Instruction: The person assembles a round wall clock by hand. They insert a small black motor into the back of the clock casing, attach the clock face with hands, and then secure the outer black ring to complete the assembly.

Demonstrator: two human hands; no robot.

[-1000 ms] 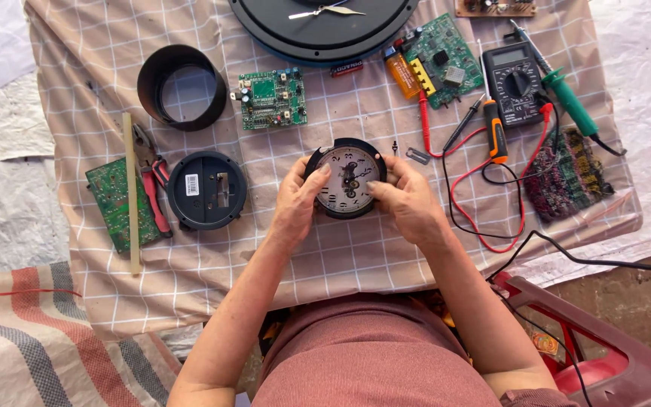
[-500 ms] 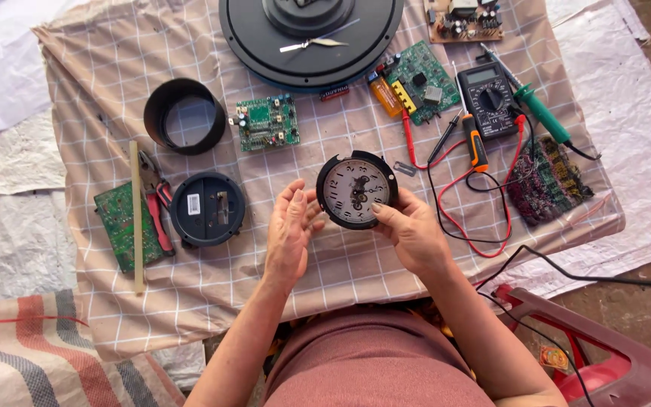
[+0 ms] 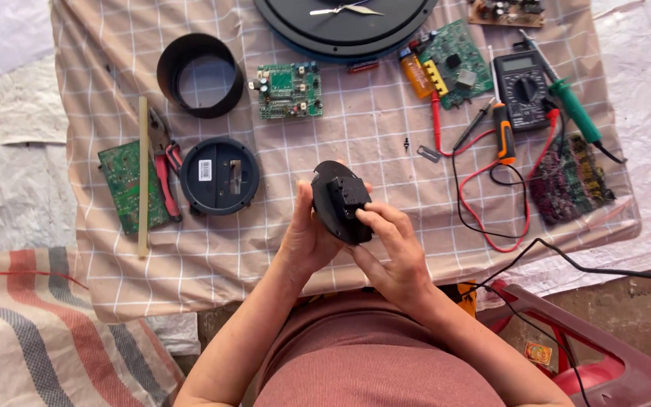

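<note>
The left hand (image 3: 307,241) and the right hand (image 3: 393,252) both held a small round black clock part (image 3: 340,202) up above the checked cloth (image 3: 386,143). The part was turned on its edge, so its flat back with a boxy black block faced the right hand. Its face side pointed toward the left palm. Its long way ran up and down in the picture, leaning a little. The left fingers were curled around the far side of it, with the palm cupping it. The right fingers were bent and closed on the boxy block, with the fingertips pressing it.

Just left of the hands, a round black back cover (image 3: 220,175) lay flat on the cloth. Red pliers (image 3: 163,169), a wooden stick (image 3: 143,177) and a green circuit board (image 3: 123,185) lay beside it. A black ring (image 3: 200,74) sat farther up. A black meter (image 3: 522,89) with red and black wires sat well off to the right.
</note>
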